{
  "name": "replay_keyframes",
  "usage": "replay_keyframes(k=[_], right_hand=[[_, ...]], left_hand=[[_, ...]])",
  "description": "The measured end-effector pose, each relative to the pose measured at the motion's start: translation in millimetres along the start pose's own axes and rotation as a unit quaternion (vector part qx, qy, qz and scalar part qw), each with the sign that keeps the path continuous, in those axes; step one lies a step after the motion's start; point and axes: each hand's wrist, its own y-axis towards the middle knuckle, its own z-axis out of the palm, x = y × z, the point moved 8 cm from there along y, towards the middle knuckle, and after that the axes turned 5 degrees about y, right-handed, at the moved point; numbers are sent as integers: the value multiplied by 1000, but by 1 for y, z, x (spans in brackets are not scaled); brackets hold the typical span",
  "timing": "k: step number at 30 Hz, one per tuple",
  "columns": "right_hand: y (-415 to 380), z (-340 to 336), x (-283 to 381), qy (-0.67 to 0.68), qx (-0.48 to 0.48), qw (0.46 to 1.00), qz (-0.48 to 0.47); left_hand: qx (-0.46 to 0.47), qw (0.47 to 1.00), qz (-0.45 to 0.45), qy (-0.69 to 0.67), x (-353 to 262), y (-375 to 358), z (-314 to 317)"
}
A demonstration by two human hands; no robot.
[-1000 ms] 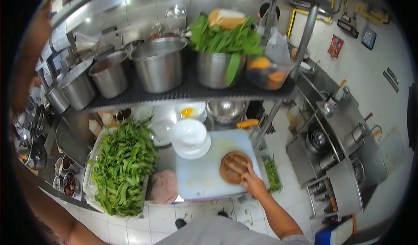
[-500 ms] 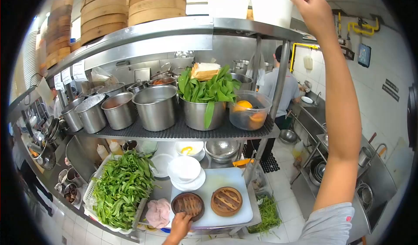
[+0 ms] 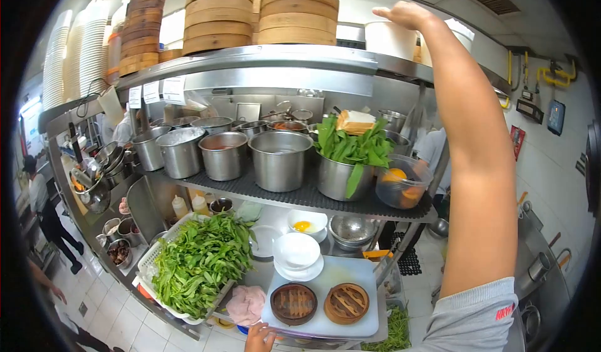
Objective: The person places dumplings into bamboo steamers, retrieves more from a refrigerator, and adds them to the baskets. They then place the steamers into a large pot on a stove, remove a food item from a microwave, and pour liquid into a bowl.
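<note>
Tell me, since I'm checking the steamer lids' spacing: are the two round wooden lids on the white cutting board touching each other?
Apart. The head view shows a thin strip of white cutting board between the darker lid and the lighter lid.

White tub [image 3: 389,39] upright on top shelf

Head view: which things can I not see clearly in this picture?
- Left hand: cut off by the bottom edge below the cutting board; grip unclear.
- Right hand: fingers hidden behind the white tub on the top shelf.
- Two steamer baskets: contents too small to tell.
</note>
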Motion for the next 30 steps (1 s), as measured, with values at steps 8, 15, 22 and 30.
replay_keyframes(k=[8,15,22,30], right_hand=[[-1,2,-11,135,42,990,16],[16,18,-44,428,7,903,26],[-13,-8,-9,58,-61,996,15],[-7,-7,-33,103,32,994,1]], left_hand=[[-17,1000,-25,-1,0,-27,-45],[-24,1000,-17,8,-10,-9,-62],[2,999,38,-34,-40,13,-41],[40,998,25,-39,-51,12,-33]])
